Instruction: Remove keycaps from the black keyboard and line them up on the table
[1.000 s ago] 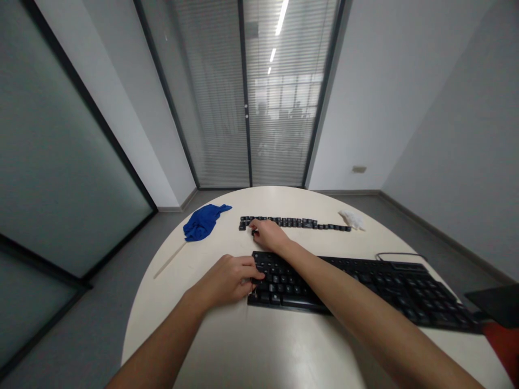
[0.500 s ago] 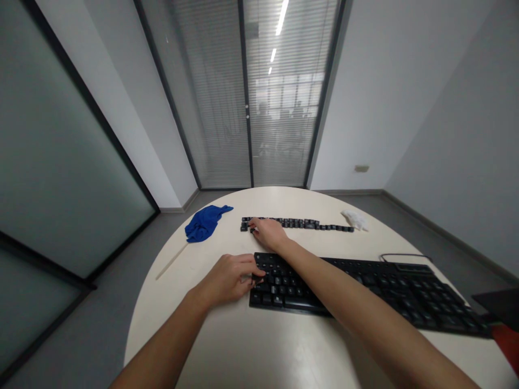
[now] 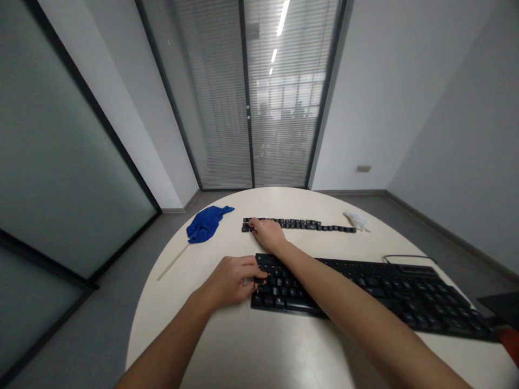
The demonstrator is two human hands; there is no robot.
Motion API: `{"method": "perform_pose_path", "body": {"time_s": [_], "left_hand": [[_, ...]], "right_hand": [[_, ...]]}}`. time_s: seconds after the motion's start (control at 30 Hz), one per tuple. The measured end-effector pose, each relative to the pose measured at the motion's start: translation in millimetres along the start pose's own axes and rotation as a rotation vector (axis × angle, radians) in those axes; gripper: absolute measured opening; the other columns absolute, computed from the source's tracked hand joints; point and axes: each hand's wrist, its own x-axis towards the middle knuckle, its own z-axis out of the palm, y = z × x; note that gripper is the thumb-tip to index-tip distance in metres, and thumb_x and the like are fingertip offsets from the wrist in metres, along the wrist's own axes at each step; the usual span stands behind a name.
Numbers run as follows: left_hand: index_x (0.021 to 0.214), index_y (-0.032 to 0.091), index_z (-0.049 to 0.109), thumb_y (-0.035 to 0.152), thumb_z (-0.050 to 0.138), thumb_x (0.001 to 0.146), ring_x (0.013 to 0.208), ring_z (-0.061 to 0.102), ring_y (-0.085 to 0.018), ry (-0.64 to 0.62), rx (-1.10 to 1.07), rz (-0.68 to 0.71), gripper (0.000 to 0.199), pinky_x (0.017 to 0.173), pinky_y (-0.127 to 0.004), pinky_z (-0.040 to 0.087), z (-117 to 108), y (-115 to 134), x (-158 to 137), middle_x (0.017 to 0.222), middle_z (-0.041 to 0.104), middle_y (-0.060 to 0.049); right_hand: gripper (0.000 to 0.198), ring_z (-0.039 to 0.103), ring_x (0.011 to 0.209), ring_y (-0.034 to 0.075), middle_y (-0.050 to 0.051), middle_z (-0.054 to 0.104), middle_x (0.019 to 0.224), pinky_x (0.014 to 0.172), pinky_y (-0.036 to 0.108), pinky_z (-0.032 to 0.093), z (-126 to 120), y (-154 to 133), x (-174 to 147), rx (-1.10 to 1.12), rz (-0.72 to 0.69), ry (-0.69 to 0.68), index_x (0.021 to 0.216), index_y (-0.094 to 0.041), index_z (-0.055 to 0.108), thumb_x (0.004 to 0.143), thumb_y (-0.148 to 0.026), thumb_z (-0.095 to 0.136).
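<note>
A long black keyboard [image 3: 365, 286] lies across the table in front of me. At its left end my left hand [image 3: 235, 278] is closed, thumb and forefinger pinched on what looks like a dark keycap among the left-side keys; the fingers partly hide it. My right arm reaches over the keyboard. Beyond it, my right hand [image 3: 267, 232] pinches a small black keycap [image 3: 252, 229] at the left part of a layout of loose keycaps [image 3: 300, 223]. Those keycaps stand in rows on the tabletop, and the right hand covers some of them.
A blue cloth [image 3: 207, 224] lies at the table's left, a thin pale stick [image 3: 172, 263] extending from under it. Crumpled white material [image 3: 357, 221] sits beyond the rows' right end. The keyboard cable [image 3: 409, 256] loops behind the keyboard. The round table [image 3: 259, 346] has a curved edge.
The keycap under my right fingertips has moved slightly away from me, closer to the row. My left hand stays at the keyboard's left end. The view has shifted slightly.
</note>
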Motion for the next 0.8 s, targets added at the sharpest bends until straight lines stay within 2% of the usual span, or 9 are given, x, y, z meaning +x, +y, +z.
{"method": "perform_pose_path", "body": {"time_s": [0.33,0.53,0.63,0.73,0.8], "left_hand": [[0.102,0.023,0.072,0.010,0.061,0.080,0.075,0.064,-0.015,0.014,-0.031,0.002,0.027,0.066,-0.025,0.047,3,-1,-1,0.090,0.070,-0.003],[0.105,0.023,0.072,0.013,0.059,0.087,0.082,0.065,-0.015,0.041,-0.126,-0.025,0.024,0.071,-0.025,0.049,3,-4,0,0.095,0.070,-0.004],[0.105,0.024,0.072,0.010,0.057,0.087,0.085,0.065,-0.016,-0.011,-0.145,-0.022,0.027,0.075,-0.025,0.049,2,-3,1,0.096,0.070,-0.004],[0.104,0.024,0.072,0.010,0.054,0.088,0.084,0.066,-0.015,-0.071,-0.150,-0.001,0.028,0.074,-0.024,0.048,-2,-2,2,0.095,0.071,-0.004],[0.105,0.024,0.072,0.010,0.052,0.089,0.084,0.066,-0.015,-0.105,-0.150,0.001,0.029,0.073,-0.023,0.048,-5,-1,4,0.095,0.071,-0.004]], "right_hand": [[0.030,0.066,0.102,0.024,0.008,0.071,0.113,0.086,0.033,0.046,-2,-3,-2,0.035,0.006,-0.003,0.123,-0.027,0.054,0.095,-0.022,0.047],[0.036,0.064,0.106,0.025,0.010,0.069,0.116,0.087,0.033,0.046,-18,1,-11,0.096,0.018,-0.012,0.125,-0.023,0.055,0.090,-0.030,0.055],[0.034,0.065,0.103,0.023,0.007,0.070,0.114,0.086,0.030,0.047,-34,7,-29,0.139,-0.001,-0.034,0.119,-0.022,0.061,0.087,-0.035,0.059],[0.030,0.067,0.097,0.018,0.001,0.071,0.114,0.079,0.026,0.049,-51,14,-60,0.188,-0.029,-0.030,0.116,-0.024,0.062,0.089,-0.035,0.056],[0.029,0.068,0.093,0.019,0.002,0.073,0.108,0.075,0.026,0.049,-59,19,-82,0.264,-0.036,-0.032,0.114,-0.023,0.063,0.088,-0.034,0.056]]}}
